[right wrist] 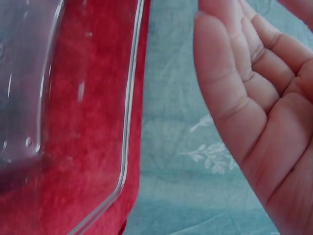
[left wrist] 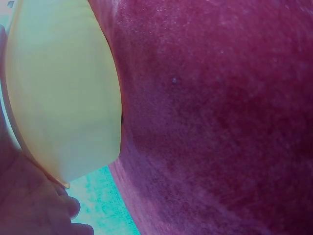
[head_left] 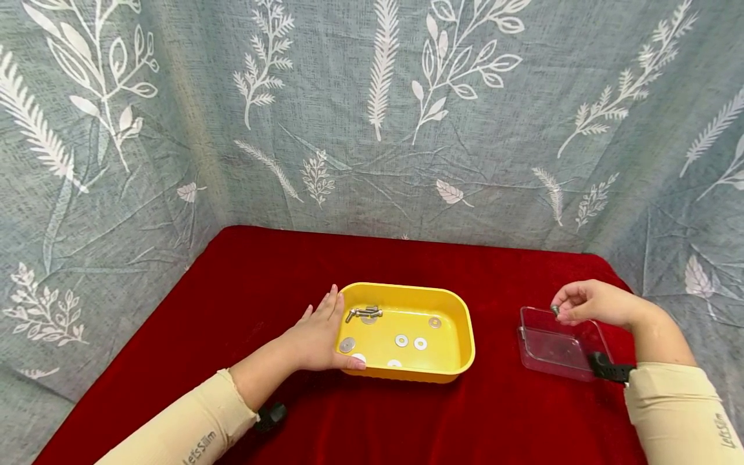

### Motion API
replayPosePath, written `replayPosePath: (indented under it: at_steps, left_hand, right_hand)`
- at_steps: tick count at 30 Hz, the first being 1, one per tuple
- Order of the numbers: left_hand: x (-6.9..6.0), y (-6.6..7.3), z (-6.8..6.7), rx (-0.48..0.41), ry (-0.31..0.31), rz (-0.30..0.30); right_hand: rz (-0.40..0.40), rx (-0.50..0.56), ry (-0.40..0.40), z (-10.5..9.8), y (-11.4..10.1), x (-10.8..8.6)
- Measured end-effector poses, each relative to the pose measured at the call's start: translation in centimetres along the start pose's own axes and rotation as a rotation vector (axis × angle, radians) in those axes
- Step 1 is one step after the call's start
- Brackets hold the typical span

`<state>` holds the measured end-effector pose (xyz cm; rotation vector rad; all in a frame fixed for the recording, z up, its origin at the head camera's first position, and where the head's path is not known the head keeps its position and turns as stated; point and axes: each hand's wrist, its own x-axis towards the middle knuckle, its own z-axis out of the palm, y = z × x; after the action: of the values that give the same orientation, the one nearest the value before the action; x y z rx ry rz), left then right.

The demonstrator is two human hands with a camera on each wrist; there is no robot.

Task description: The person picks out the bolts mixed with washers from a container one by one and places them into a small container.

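A yellow plastic bin [head_left: 407, 373] sits on the red cloth, its outer wall [left wrist: 63, 88] filling the left of the left wrist view. Against its left side rests my left hand [head_left: 316, 336], fingers extended along the wall and thumb lying on the front rim. Inside, several metal screws [head_left: 365, 312] lie together at the back left, with several flat washers [head_left: 402, 340] spread over the floor. My right hand [head_left: 599, 302] pinches one small metal screw [head_left: 555, 310] above a clear plastic box [head_left: 552, 371]. The right wrist view shows the palm beside the clear box, the screw hidden there.
Red cloth [head_left: 279, 258] covers the table, and a grey-blue curtain with white leaf prints [head_left: 349, 161] hangs behind and at both sides. The clear box stands to the right of the yellow bin, with red cloth between them.
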<state>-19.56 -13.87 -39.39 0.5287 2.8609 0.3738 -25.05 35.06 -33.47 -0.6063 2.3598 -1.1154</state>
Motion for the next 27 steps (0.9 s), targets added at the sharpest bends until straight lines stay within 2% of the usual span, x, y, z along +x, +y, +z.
replayPosePath:
  at_steps: [3,11,18,27]
  left_hand:
    - [0.0,0.0,0.0,0.000,0.000,-0.003]
    - [0.0,0.0,0.0,0.000,0.000,-0.003]
    - [0.0,0.0,0.1,-0.001,-0.001,-0.001]
    - [0.1,-0.1,0.1,-0.001,-0.002,-0.003]
  right_hand:
    - [0.044,-0.013,-0.005,-0.1,0.3,-0.1]
    - [0.071,-0.031,-0.003,-0.2,0.8,-0.5]
    - [0.043,-0.050,0.014,-0.2,1.2,-0.5]
    - [-0.020,-0.088,0.067,-0.4,0.5,-0.4]
